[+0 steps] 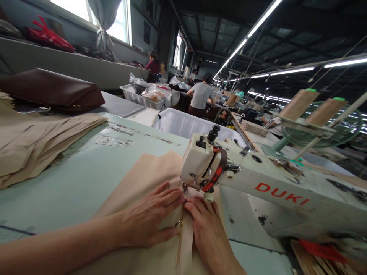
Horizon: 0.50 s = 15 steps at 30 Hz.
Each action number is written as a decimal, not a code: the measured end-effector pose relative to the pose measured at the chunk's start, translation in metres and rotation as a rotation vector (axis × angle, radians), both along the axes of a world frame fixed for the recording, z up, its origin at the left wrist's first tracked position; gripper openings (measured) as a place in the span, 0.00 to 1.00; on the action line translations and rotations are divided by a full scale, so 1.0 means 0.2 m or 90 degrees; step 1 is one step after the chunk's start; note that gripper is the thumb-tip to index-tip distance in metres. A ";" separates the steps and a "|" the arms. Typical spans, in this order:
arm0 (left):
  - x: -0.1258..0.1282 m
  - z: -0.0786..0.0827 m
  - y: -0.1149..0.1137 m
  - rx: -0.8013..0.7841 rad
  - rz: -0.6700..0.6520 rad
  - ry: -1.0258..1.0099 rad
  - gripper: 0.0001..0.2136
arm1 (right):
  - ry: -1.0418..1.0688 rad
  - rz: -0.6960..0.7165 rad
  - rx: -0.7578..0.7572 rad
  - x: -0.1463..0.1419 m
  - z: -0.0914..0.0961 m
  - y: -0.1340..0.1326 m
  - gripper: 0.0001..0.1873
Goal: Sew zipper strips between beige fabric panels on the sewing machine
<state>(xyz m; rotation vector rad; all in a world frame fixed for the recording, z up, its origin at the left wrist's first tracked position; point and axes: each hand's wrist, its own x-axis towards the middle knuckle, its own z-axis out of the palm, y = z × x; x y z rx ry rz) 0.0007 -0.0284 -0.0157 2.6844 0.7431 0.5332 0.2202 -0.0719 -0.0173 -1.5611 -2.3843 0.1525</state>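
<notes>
A piece of beige fabric (126,194) lies on the pale green table under the head of a sewing machine (197,160). A zipper (179,244) with a gold pull (179,223) runs down the fabric between my hands. My left hand (149,214) rests flat on the fabric left of the zipper, fingers stretched toward the presser foot (185,188). On the other side, my right hand (205,221) lies over the fabric strip, its fingers slightly bent and their tips close to the needle area. The fingertips of both hands are near each other. The needle itself is too small to make out.
Stacked beige fabric pieces (43,141) and a dark brown leather bag (57,89) lie at the left. A white bin (183,120) stands behind the machine. Two thread cones (301,103) rise at the right, before a green fan (349,126). A person (202,93) works farther back.
</notes>
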 end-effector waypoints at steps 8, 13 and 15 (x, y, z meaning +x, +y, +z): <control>-0.01 0.00 -0.01 0.007 0.001 -0.007 0.28 | 0.008 0.016 0.029 0.00 -0.01 0.00 0.29; -0.02 0.01 -0.02 -0.003 -0.025 0.047 0.41 | 0.045 0.046 0.065 0.03 -0.03 -0.05 0.33; -0.05 0.03 -0.06 -0.016 -0.038 0.064 0.46 | 0.064 0.035 0.095 0.05 -0.04 -0.09 0.31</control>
